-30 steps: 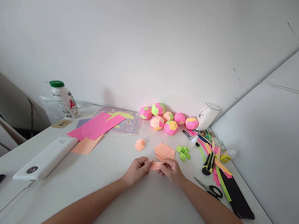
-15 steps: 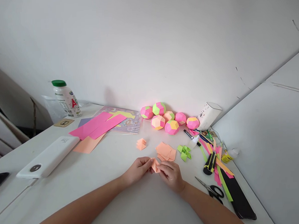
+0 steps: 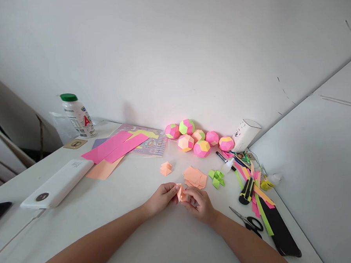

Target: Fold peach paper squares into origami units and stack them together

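Between my two hands is a small piece of peach paper [image 3: 181, 193], partly folded, with creases showing. My left hand [image 3: 163, 199] pinches its left edge between thumb and fingers. On the other side, my right hand [image 3: 200, 204] grips the paper's right edge with the fingertips. Just beyond the hands lies a loose pile of flat peach paper pieces [image 3: 194, 176]. A small stack of folded peach pieces [image 3: 166, 168] sits to its left. Folded green pieces [image 3: 217, 178] are heaped to its right.
Several paper balls [image 3: 185, 143] stand along the wall. Scissors [image 3: 247, 220], a box cutter [image 3: 247, 191], paper strips [image 3: 259, 205] and a glue bottle [image 3: 270, 181] crowd the right. A white power bank [image 3: 59, 184], pink sheets [image 3: 116, 147] and a green-capped bottle [image 3: 79, 117] are at left.
The peach paper has turned a little in my hands and its fold stands up more. My right fingers have shifted slightly along its edge; my left hand has barely moved.
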A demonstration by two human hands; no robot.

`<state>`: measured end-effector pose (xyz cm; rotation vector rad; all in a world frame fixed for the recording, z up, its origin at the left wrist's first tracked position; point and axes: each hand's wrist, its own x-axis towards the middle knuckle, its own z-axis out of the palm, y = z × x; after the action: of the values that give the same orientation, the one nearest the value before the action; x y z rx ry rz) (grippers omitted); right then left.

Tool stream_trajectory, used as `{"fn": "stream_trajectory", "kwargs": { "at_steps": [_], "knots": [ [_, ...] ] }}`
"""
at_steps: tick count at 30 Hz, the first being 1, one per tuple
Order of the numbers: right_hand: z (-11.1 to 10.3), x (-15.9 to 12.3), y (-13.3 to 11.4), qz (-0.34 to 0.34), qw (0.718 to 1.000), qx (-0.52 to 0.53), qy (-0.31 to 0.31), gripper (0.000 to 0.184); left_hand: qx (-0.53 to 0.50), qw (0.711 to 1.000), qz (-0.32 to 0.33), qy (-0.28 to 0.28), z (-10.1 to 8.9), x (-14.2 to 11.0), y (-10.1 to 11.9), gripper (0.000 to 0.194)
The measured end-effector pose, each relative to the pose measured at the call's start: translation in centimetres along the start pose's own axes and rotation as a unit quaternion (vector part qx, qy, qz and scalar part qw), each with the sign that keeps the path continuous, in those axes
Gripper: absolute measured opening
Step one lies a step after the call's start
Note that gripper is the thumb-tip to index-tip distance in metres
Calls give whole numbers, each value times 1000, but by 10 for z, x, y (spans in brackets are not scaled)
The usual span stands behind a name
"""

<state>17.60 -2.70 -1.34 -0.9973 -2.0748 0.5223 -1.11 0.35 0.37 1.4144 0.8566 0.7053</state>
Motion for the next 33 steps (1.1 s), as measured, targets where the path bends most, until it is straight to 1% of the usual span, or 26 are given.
{"fn": "stream_trajectory", "kwargs": {
  "at_steps": [5, 10, 15, 19, 22, 24, 29, 33],
  "knots": [
    [-3, 1, -5, 17, 1000, 19, 3, 17, 14, 1000, 19, -3, 0, 0, -1, 50],
    [-4, 2, -8, 28, 999, 35, 14, 9, 19, 999, 15, 21, 4, -1, -1, 47],
    [-3, 2, -7, 35, 999, 36, 18, 10, 13, 999, 6, 41, 6, -2, 1, 43],
    [-2, 0, -3, 33, 998, 37, 25, 9, 6, 999, 16, 37, 6, -2, -1, 40],
    [-2, -1, -2, 35, 998, 36, 28, 10, 11, 999, 11, 38, 5, -2, -1, 38],
    [-1, -1, -1, 34, 998, 35, 32, 11, 8, 999, 12, 32, 5, -3, 0, 35],
    [0, -1, -1, 3, 998, 40, 50, 8, -57, 997, 39, -20, 5, -4, 6, 25],
    [1, -1, 1, -5, 998, 36, 48, 6, -85, 995, 48, -26, 7, -2, 0, 24]
  ]
}}
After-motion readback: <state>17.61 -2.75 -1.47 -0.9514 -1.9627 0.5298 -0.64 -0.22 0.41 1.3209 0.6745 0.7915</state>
